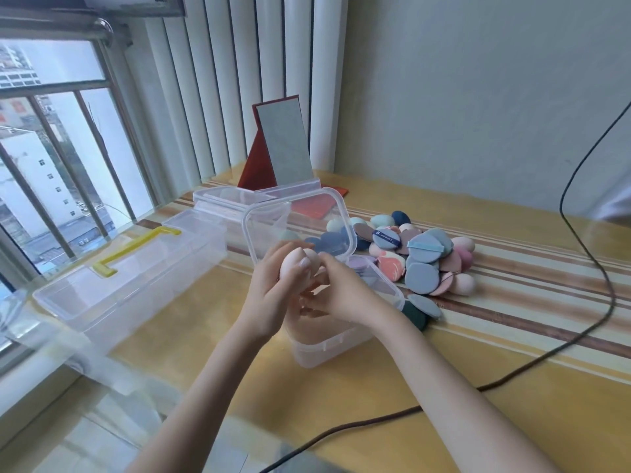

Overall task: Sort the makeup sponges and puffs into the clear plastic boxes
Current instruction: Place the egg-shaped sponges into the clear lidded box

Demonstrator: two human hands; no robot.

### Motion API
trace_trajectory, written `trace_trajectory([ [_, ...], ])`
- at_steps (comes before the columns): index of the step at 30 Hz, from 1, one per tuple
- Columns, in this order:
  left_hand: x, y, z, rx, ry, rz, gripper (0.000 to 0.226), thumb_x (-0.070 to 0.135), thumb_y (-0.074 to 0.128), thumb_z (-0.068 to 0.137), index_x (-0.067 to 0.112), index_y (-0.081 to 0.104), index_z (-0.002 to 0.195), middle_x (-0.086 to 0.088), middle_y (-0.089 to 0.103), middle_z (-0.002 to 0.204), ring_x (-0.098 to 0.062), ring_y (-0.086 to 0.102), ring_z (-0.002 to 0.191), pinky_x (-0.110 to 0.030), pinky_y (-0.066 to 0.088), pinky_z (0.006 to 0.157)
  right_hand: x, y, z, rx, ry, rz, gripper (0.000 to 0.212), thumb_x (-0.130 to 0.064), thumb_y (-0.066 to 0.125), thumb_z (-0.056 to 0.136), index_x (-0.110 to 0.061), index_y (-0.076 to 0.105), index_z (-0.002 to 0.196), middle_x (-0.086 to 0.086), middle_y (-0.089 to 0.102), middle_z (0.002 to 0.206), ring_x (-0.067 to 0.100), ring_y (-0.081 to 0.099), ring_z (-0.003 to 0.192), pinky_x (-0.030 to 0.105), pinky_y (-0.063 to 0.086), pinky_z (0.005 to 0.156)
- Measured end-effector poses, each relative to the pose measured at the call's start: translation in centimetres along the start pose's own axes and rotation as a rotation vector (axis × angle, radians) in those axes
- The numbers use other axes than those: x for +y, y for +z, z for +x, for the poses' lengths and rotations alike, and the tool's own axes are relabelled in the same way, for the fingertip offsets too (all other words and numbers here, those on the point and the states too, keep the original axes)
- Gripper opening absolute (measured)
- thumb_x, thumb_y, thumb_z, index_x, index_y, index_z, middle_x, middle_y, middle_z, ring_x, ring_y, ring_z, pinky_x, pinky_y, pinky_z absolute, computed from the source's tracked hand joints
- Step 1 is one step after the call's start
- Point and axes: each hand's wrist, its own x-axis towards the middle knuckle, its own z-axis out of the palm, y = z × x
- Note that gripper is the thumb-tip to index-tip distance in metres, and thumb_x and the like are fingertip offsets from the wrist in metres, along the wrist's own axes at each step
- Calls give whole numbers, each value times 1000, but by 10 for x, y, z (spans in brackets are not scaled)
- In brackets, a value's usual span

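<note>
Here, over a small clear plastic box with a hinged lid [327, 339] at the frame's centre, the left hand [276, 295] curls its fingers round a pale pink egg-shaped makeup sponge [298, 264], while the right hand [341, 288] pinches at the sponge's lower side. The raised lid [297, 223] stands at twelve o'clock of the hands. The sponge could slip from the shared hold and roll away across the table, or a wrist could knock the lid shut. The pile of blue, pink and grey sponges and flat puffs [420, 257] waits at two o'clock, one dark green sponge [416, 317] just beside the box. A long clear plastic box with a yellow handle [133, 278] lies at nine o'clock. The yellow table cover with brown stripes [512, 322] carries a black cable [580, 336] at four o'clock and a red-backed standing mirror [283, 145] at twelve. A barred window [51, 165] and white vertical blinds [211, 80] fill ten o'clock.
</note>
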Motion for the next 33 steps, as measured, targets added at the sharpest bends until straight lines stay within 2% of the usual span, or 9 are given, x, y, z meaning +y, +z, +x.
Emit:
trace_trajectory([
  [4,-2,-3,3,-150,19,139,43,44,41,86,8,65,89,-2,60,99,-17,56,97,-30,43,87,-4,-12,-3,-72,102,398,23,-9,54,95,-1,56,116,15,70,102,27,72,86,36,60,76],
  [7,-4,-4,5,-191,-35,146,41,49,40,84,18,67,90,4,58,105,-14,55,103,-34,43,92,-6,-19,-4,-156,127,626,24,-12,47,97,-1,66,108,13,71,97,22,71,86,32,59,78],
  [14,3,-9,10,-171,-138,79,37,48,50,75,18,69,86,3,56,110,-14,56,105,-32,46,90,-3,-22,-3,-154,139,727,23,-20,57,94,-6,66,110,15,69,100,26,69,90,35,57,79],
  [17,3,-12,9,-71,-115,202,9,23,59,70,25,63,77,6,54,113,-9,55,105,-26,46,89,-4,-26,-4,-94,198,819,18,-10,44,92,-4,58,101,20,62,101,32,67,81,38,58,72],
  [20,3,-16,9,-136,23,507,29,-2,56,68,23,67,78,5,59,100,-9,56,90,-24,46,77,-3,-26,-3,-44,236,727,25,6,31,80,-7,51,87,22,53,107,35,65,77,31,56,60],
  [22,9,-18,11,-237,77,749,31,-4,55,72,21,72,80,7,62,95,-10,54,82,-30,50,69,-2,-24,-3,-50,224,675,28,11,28,77,-7,49,81,24,54,107,35,65,79,33,58,63],
  [27,26,-24,19,-491,31,1064,24,24,60,81,29,69,102,13,56,98,-8,51,93,-24,48,65,1,-24,-2,-102,223,538,20,7,41,81,-12,48,82,15,56,99,26,61,88,41,56,82],
  [31,26,-27,21,-571,-71,1167,37,42,68,76,29,64,110,13,50,96,-10,46,94,-25,47,69,3,-23,-3,-92,139,287,19,-7,66,79,-15,52,89,1,55,81,13,49,72,27,43,69],
  [33,27,-24,23,-604,-138,1177,38,39,72,76,27,64,112,10,48,97,-13,43,94,-28,46,73,3,-23,-5,-162,124,244,25,3,64,81,-11,55,100,3,59,86,11,53,74,22,46,64],
])
